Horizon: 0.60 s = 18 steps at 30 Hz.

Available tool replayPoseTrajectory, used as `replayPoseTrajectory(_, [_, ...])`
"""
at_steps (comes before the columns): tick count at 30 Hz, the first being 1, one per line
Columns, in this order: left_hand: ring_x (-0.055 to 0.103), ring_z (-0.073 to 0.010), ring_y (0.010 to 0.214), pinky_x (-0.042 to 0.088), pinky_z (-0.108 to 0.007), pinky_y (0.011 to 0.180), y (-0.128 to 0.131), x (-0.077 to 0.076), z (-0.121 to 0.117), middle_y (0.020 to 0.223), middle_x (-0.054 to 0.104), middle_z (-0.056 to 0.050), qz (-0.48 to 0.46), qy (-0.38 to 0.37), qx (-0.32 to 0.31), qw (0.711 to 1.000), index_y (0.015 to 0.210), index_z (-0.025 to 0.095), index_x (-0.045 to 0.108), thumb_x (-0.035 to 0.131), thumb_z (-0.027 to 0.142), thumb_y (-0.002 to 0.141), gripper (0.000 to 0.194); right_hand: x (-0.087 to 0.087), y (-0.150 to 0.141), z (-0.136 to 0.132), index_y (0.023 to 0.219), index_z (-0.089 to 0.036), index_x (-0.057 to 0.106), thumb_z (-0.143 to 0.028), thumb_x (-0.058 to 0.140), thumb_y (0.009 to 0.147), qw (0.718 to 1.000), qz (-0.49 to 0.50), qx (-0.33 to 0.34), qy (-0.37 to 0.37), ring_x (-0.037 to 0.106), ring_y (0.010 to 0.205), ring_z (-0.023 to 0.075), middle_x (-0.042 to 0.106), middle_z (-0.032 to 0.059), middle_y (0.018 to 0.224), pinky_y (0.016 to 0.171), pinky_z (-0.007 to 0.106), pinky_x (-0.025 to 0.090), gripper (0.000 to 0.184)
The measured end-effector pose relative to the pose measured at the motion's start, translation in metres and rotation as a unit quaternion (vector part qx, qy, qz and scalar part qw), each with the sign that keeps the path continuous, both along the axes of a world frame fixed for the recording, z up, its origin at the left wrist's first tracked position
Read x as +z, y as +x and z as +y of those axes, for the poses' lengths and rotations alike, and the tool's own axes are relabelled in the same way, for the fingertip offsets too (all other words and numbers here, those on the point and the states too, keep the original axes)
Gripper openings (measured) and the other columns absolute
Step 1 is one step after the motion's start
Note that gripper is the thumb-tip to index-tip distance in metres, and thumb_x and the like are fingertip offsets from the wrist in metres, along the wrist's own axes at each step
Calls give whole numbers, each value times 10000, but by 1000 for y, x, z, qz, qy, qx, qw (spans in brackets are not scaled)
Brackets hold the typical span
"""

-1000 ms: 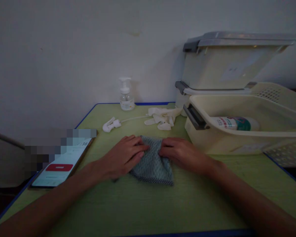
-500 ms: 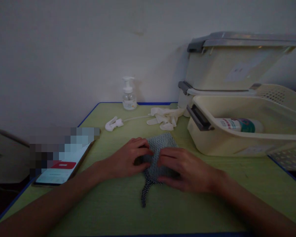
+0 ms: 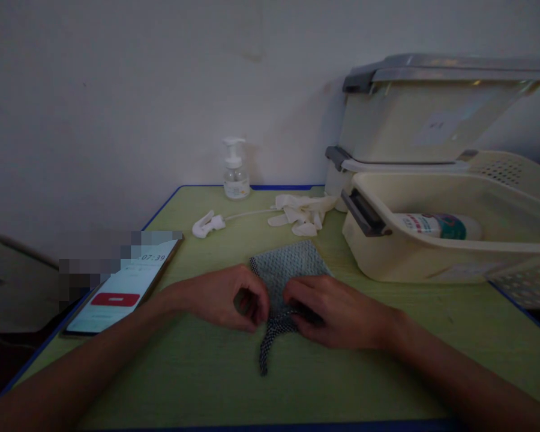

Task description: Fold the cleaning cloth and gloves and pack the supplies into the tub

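A grey woven cloth (image 3: 292,264) with dark checked edging lies on the green table. One loose strip of the checked edging (image 3: 266,351) trails from its near side. My left hand (image 3: 234,297) is at the cloth's left edge, thumb and fingers curled together in a pinch; whatever sits between the fingertips is too small to make out. On the cloth's right part rests my right hand (image 3: 333,312), its fingers bent and pinching the near edge beside the checked strip. Part of the cloth is hidden under that hand.
A phone (image 3: 139,273) lies at the left. Behind the cloth are a clear pump bottle (image 3: 236,180), a white clip-like item (image 3: 207,224) with a cord, and crumpled white gloves (image 3: 301,213). At right, an open cream bin (image 3: 414,264) holds a bottle (image 3: 432,225); lidded boxes (image 3: 400,120) stand behind.
My left hand has drawn back slightly toward me and its fingers have closed, uncovering the cloth's far left corner. My right hand's fingers have closed in on the near edge.
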<state>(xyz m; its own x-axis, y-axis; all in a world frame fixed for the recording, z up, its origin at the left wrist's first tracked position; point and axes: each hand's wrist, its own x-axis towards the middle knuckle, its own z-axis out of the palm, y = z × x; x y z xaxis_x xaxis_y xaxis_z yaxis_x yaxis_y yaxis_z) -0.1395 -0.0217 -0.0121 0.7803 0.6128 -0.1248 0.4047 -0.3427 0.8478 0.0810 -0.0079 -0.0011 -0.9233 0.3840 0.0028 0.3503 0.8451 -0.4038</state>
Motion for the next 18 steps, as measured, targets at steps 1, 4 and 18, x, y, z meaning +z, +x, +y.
replayPoseTrajectory(1, [524, -88, 578, 421, -175, 553, 0, 0, 0, 648, 608, 1, -4, 2, -8, 1000, 732, 133, 680, 665, 154, 676, 62, 1, -1, -1, 857, -138, 537, -182, 513, 793, 1000, -10, 5, 12, 532, 703, 138, 566, 33, 766, 621, 243, 389, 82])
replayPoseTrajectory(4, [517, -91, 571, 415, -180, 552, 0, -1, 1, 640, 594, -1, -10, 10, -33, 999, 723, 142, 694, 658, 168, 694, 53, 3, -3, -3, 841, -144, 553, -270, 555, 789, 998, -38, 17, 52, 530, 717, 154, 567, 39, 781, 620, 260, 383, 136])
replayPoseTrajectory(18, [537, -81, 519, 415, -152, 492, 2, -5, -4, 593, 599, 25, 9, -14, 1, 1000, 843, 156, 702, 717, 174, 650, 194, 6, 2, 0, 876, -142, 535, -122, 484, 772, 997, -24, 47, 60, 530, 698, 142, 572, 35, 763, 611, 251, 363, 118])
